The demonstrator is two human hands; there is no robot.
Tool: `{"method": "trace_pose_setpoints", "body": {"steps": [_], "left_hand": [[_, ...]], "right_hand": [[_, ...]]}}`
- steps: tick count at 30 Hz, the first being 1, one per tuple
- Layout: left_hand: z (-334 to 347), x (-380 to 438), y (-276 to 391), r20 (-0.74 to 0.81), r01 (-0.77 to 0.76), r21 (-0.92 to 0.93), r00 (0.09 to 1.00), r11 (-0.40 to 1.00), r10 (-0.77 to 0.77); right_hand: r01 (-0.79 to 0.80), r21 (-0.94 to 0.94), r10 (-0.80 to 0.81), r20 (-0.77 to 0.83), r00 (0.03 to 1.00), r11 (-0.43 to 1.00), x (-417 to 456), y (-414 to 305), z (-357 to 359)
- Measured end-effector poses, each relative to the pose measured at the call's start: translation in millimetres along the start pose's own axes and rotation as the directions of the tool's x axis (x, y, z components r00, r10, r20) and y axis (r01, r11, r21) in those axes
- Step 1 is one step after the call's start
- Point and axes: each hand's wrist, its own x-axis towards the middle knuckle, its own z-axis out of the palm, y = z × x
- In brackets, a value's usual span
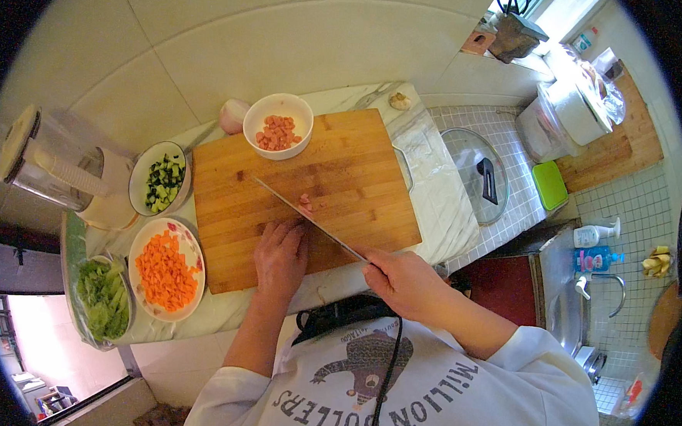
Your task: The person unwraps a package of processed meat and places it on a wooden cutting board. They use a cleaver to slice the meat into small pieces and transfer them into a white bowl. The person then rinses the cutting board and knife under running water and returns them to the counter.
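My right hand (398,279) grips the handle of a kitchen knife (311,222), its blade slanting up and left over a wooden cutting board (355,156). Beside the blade, my left hand (283,253) rests low on the board with bent fingers; what lies under its fingertips is hidden. Small pink diced meat pieces (305,202) lie just beyond the blade. More pink dice fill the bottom of a white bowl (253,116) at the board's far edge. Left of the board are a bowl of diced cucumber (166,183) and a floral plate of diced carrot (167,270).
A plate of leafy greens (103,299) stands at the counter's left end, near a clear lidded container (54,169). An onion (233,116) and a garlic bulb (400,101) lie by the wall. To the right are a glass lid (473,176) and a sink (568,300).
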Motion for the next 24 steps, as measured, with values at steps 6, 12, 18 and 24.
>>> {"method": "trace_pose_setpoints", "body": {"steps": [6, 12, 18, 24], "left_hand": [[1, 0, -2, -0.024, 0.016, -0.044, 1.000, 0.999, -0.017], [0, 0, 0, -0.018, 0.028, -0.077, 0.999, 0.997, -0.029], [-9, -3, -2, -0.001, 0.036, -0.065, 0.999, 0.997, -0.037], [-9, -6, -5, -0.021, 0.030, -0.093, 0.999, 0.995, -0.032]], "right_hand": [[-0.007, 0.041, 0.007, -0.003, 1.000, 0.999, -4, -20, -13], [0.014, -0.022, -0.013, 0.045, 0.999, 1.000, 5, -5, 2], [-0.002, 0.067, 0.002, 0.005, 1.000, 0.998, -3, -23, -12], [-0.001, 0.099, -0.001, 0.029, 1.000, 0.995, 2, -16, -2]]}}
